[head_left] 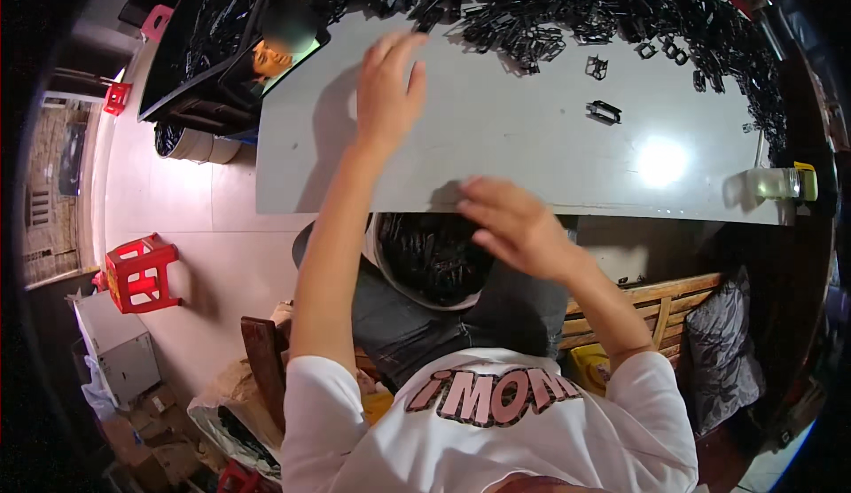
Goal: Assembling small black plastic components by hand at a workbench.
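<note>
My left hand (390,85) reaches over the grey-white table (496,160), fingers outstretched and thumb apart. Its fingertips are near the front of a heap of small black clip-like pieces (523,27); I see nothing in its grasp. Slightly blurred, my right hand (523,227) hovers by the table's near edge with fingers extended, and no held thing shows. Just left of it, between my legs, is a round bucket (441,306) full of similar black pieces (430,254). A black piece (604,112) and a smaller one (597,67) lie apart from the heap.
A phone (288,63) with a lit screen leans at the table's left, beside a dark tray of black pieces (213,23). A jar with a yellow lid (780,183) stands at the right edge. A red stool (142,273) is on the floor left; a wooden bench (656,307) is behind me.
</note>
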The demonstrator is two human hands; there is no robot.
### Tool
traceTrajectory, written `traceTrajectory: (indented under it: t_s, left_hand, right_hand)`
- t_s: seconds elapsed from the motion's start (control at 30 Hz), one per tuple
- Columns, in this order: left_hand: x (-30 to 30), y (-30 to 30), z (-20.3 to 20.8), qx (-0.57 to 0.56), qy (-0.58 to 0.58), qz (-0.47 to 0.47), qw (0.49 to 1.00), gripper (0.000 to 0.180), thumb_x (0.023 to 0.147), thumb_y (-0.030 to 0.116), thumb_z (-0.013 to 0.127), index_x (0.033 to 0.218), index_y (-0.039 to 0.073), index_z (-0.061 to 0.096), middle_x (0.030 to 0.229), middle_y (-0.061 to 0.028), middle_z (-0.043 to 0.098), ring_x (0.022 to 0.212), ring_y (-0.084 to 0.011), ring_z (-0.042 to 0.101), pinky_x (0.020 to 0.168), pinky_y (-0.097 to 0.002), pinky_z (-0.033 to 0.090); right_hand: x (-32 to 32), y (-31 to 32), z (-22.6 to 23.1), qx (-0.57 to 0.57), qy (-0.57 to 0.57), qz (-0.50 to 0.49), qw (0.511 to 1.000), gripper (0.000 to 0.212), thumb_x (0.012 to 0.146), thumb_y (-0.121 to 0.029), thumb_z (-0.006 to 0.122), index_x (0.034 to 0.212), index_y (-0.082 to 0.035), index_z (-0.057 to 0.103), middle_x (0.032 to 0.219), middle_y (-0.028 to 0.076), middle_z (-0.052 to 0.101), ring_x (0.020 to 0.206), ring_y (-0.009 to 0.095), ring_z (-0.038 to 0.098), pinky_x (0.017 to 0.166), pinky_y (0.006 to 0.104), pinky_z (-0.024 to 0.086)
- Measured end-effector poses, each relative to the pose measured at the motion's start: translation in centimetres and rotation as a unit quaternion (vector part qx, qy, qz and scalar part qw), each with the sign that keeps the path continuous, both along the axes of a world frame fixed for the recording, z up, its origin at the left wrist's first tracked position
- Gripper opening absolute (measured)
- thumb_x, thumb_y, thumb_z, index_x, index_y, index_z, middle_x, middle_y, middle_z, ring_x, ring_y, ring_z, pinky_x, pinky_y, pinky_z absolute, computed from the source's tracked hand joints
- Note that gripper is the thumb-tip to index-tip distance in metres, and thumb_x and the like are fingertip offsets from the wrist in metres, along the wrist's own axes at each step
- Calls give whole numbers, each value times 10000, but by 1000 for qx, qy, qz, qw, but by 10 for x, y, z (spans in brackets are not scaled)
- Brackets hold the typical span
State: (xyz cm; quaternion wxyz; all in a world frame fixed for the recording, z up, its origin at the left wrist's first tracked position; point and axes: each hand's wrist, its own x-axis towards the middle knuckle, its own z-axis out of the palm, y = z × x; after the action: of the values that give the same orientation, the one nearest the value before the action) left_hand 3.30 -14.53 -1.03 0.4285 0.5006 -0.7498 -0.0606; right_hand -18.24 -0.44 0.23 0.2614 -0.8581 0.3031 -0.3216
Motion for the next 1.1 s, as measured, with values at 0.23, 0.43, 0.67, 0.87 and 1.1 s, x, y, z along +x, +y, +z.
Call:
traceTrajectory:
  t_s: [0.23, 0.43, 0.67, 0.87, 1.1]
  left_hand:
    - [-12, -104, -14, -14, -189, 92, 978, 511, 819, 329, 632, 1293, 173, 521, 1465, -135, 304, 1355, -355, 227, 1028, -601, 264]
    - [-8, -118, -28, 4, -233, 87, 969, 432, 854, 392, 596, 1249, 219, 571, 1393, -97, 428, 1329, -378, 259, 1065, -462, 283]
    - [-12, -72, -17, 22, -174, 7, 984, 361, 843, 311, 610, 1173, 165, 610, 1343, -102, 478, 1221, -330, 421, 1003, -420, 368]
    - [-1, 15, -1, 61, -177, -44, 981, 382, 784, 242, 642, 1152, 147, 613, 1308, -101, 495, 1209, -334, 410, 1000, -431, 356]
    - [4, 53, 15, -17, -247, -11, 969, 398, 802, 273, 639, 1174, 139, 599, 1302, -89, 496, 1218, -302, 411, 1006, -442, 329]
  right_hand:
    - [-59, -33, 5, 19, -6, -248, 969, 274, 803, 26, 596, 1071, -17, 634, 1170, 149, 586, 1075, 324, 559, 896, 385, 459]
    - [-60, -107, -3, -73, 58, -304, 948, 434, 789, -95, 669, 1211, -157, 584, 1344, 174, 452, 1223, 376, 423, 992, 432, 386]
    - [-41, -156, -32, -98, 126, -270, 949, 521, 815, -229, 662, 1312, -245, 505, 1410, 222, 358, 1284, 451, 323, 1039, 469, 342]
    - [-8, -98, -26, -63, 113, -280, 951, 530, 821, -217, 643, 1327, -219, 485, 1372, 222, 398, 1265, 464, 343, 1034, 473, 351]
    - [-31, -83, -4, -47, -26, -323, 945, 351, 870, -36, 534, 1219, -64, 557, 1299, 169, 492, 1149, 331, 492, 938, 394, 431]
